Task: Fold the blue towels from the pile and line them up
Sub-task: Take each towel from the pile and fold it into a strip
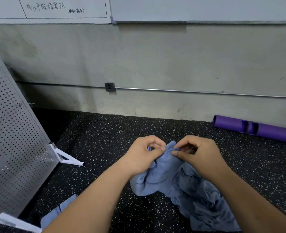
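A blue towel [157, 175] hangs lifted above the speckled black floor, held by its top edge. My left hand [144, 153] pinches that edge on the left side, thumb against curled fingers. My right hand [196, 153] pinches the same edge just to the right, the two hands almost touching. Below and to the right lies the crumpled pile of blue towels [204, 204] on the floor, partly hidden by my right forearm. A flat blue towel [58, 212] lies at lower left, mostly covered by my left forearm.
A perforated metal panel [12, 140] on white feet stands at the left. A purple rolled mat [256, 128] lies by the concrete wall at right. Speckled floor [105, 135] stretches ahead to the wall.
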Demonstrator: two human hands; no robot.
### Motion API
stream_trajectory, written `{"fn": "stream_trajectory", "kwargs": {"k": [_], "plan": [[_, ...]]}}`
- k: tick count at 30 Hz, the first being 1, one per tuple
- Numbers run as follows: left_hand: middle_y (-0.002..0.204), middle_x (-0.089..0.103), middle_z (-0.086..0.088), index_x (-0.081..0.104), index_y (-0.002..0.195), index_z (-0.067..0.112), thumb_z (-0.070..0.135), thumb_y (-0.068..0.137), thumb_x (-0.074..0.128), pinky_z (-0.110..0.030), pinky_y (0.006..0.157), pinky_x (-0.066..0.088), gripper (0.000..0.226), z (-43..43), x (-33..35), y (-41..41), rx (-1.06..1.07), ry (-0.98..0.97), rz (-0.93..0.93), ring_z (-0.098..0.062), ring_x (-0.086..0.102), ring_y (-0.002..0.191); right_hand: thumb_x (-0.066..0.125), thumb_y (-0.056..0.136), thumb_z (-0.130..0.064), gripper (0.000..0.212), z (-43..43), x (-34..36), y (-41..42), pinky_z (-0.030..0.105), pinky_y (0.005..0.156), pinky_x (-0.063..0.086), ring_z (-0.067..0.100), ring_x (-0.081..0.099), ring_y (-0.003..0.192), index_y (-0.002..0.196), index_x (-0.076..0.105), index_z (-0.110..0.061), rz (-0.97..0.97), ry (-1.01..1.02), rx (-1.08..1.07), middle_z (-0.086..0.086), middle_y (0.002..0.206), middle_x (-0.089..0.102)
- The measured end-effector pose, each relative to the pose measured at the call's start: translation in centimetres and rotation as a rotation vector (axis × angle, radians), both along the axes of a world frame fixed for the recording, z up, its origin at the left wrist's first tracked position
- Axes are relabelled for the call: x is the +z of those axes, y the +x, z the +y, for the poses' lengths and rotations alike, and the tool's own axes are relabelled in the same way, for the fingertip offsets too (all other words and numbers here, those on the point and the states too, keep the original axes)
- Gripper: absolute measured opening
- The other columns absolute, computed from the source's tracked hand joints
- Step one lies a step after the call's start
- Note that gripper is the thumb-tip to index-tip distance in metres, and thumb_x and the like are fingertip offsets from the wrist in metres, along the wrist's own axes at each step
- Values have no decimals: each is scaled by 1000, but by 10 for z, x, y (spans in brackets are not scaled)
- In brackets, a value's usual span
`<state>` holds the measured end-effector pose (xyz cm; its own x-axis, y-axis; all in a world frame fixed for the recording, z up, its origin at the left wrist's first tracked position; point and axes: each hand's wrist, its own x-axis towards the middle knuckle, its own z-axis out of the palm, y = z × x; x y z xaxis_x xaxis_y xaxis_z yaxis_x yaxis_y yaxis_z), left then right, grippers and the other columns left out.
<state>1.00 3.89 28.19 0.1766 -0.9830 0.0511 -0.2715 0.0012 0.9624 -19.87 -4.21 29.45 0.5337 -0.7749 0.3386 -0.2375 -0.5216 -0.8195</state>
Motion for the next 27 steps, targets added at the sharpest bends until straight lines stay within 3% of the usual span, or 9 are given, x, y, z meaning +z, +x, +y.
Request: {"fn": "stream_trajectory", "kwargs": {"k": [3,6,9,13,17,21,23,25,27], "plan": [[94,76,-6,77,100,17,14,101,71,-33,68,55,7,0,0,-1,-24,-12,-5,-13,62,77,96,72,-15,21,0,0,1,28,76,58,16,70,83,76,80,-28,-49,-33,-6,-8,95,71],[99,75,-12,77,101,16,14,101,71,-40,78,54,6,0,1,0,-54,-36,11,-21,63,81,95,73,-13,20,-3,1,-1,27,93,57,12,73,104,77,82,-28,-67,3,-1,-12,114,74],[101,76,-14,76,105,12,13,102,70,-33,82,55,7,2,2,1,-87,-49,11,-15,65,84,92,77,-9,16,-4,4,-4,35,103,56,10,73,114,82,81,-20,-78,100,89,-9,121,77],[100,76,-13,76,107,9,12,103,69,-29,80,54,8,2,3,0,-120,-40,25,-9,65,85,90,79,-7,16,-6,3,-5,38,95,60,20,78,100,87,77,-12,-74,181,122,0,102,81],[87,72,9,78,105,14,21,103,69,-18,73,53,11,2,4,-2,-84,-28,9,-6,63,81,92,76,-6,18,-6,2,-3,33,85,63,21,79,89,86,78,-10,-103,168,52,3,91,81],[103,79,1,80,110,18,22,91,85,-27,86,60,19,2,1,-1,-104,-69,-39,-8,73,94,94,73,-8,22,-9,-1,-3,31,75,62,28,76,80,86,78,-13,-124,145,-7,6,82,79],[100,79,8,81,107,19,17,89,86,-22,87,56,18,0,-2,-1,-72,-96,-114,-4,73,94,94,74,-8,27,-10,0,-5,29,78,61,24,75,80,94,79,-18,-121,164,19,6,83,78],[97,79,11,81,103,24,17,90,85,-27,89,57,15,-1,-4,0,-39,-96,-155,-8,73,93,92,77,-8,36,-10,1,-6,26,81,60,18,75,83,107,80,-23,-79,206,70,4,87,79],[97,78,14,80,101,29,20,90,85,-32,91,58,15,-1,-7,0,-16,-91,-187,-6,73,92,90,81,-9,33,-11,0,-7,23,81,60,12,75,84,107,81,-28,26,188,68,-4,90,80]]}}
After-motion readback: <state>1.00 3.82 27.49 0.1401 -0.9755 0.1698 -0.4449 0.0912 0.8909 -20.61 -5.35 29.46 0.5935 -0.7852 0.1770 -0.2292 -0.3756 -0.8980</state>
